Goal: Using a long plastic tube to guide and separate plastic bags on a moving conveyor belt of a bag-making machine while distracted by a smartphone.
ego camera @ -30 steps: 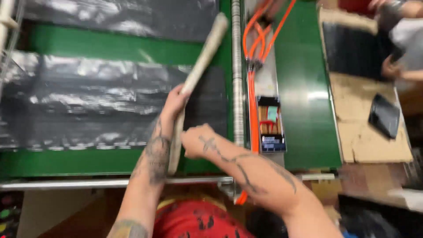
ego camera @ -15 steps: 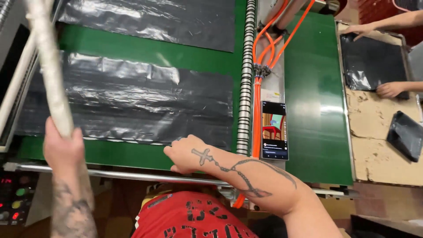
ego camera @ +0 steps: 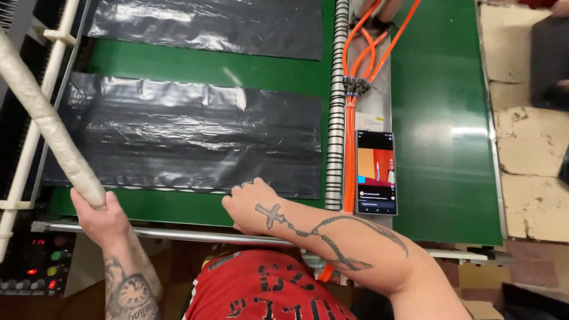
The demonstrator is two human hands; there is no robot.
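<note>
Now the long pale wrapped rod (ego camera: 47, 124) is held off at the far left, closed in the grip of the left hand (ego camera: 98, 214); a second ago it was raised over mid-belt. The right hand (ego camera: 255, 204) has been lowered, fingers curled, empty, onto the near edge of the crinkled glossy black plastic sheet (ego camera: 184, 139) lying flat on the smooth green surface (ego camera: 444, 118).

A long pale roll (ego camera: 50, 127), seemingly wrapped in whitish film, slanted from the upper left down to the worktop's near edge. The nearest black plastic sheet (ego camera: 189, 139) lay flat and wrinkled on the green belt.
</note>
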